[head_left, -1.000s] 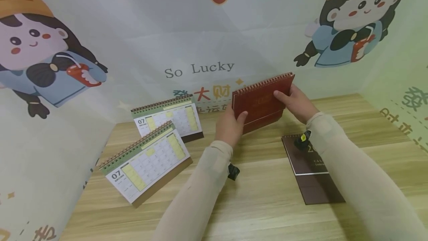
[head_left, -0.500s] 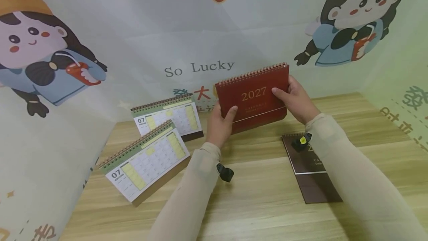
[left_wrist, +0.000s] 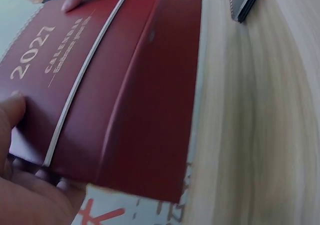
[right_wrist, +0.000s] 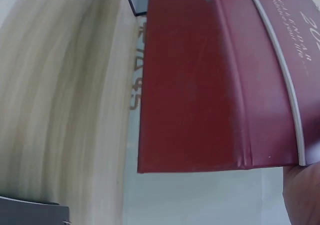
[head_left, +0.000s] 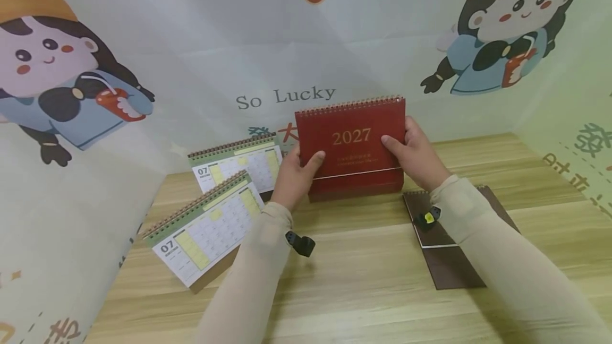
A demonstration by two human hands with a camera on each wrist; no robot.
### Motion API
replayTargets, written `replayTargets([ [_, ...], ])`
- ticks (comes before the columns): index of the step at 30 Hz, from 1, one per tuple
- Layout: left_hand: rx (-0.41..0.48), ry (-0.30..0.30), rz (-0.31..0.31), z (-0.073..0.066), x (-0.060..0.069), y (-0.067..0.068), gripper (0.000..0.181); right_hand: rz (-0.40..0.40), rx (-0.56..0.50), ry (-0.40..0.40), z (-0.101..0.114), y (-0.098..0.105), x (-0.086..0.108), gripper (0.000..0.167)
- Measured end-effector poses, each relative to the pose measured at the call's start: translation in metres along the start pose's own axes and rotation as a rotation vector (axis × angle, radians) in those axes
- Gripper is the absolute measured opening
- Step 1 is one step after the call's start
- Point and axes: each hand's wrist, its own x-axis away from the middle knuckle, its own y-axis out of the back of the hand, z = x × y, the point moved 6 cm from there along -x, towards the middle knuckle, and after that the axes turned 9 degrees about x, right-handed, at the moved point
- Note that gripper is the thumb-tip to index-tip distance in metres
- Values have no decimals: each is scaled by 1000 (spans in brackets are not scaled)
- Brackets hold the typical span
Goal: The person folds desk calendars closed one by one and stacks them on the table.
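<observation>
Both hands hold a red spiral-bound desk calendar (head_left: pixel 351 145) with "2027" in gold on its cover. My left hand (head_left: pixel 295 177) grips its left edge, the thumb lying on the cover. At the right edge, my right hand (head_left: pixel 421 154) pinches it, thumb on the front and fingers behind. In the left wrist view the calendar's cover (left_wrist: pixel 55 60) and red base flap (left_wrist: pixel 155 95) face the camera. The right wrist view shows the same flap (right_wrist: pixel 190 85) above the tabletop, with part of the right hand (right_wrist: pixel 302 192) at the frame's edge.
On the left stand two green-topped desk calendars, one in front (head_left: pixel 210 227) and one behind (head_left: pixel 258 163), both showing "07". A dark brown calendar (head_left: pixel 451 267) lies on the wooden table (head_left: pixel 354 291) at right, partly under the right forearm. A printed cloth backdrop (head_left: pixel 215 68) surrounds the table.
Both hands have moved left with the red calendar. It has turned, so its cover now faces the head camera more squarely and its top edge is more level. The other calendars stayed put.
</observation>
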Motion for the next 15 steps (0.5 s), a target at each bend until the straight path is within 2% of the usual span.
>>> replayTargets([
  [4, 44, 39, 32, 0, 6, 7, 49, 3, 10, -30, -1, -7, 6, 43],
  [9, 123, 57, 84, -2, 18, 14, 64, -4, -10, -93, -4, -13, 12, 41],
  [12, 123, 35, 118, -3, 25, 18, 69, 7, -39, -116, -5, -16, 17, 38],
  [15, 118, 4, 124, -5, 31, 22, 69, 51, -73, -108, -4, -20, 21, 37],
])
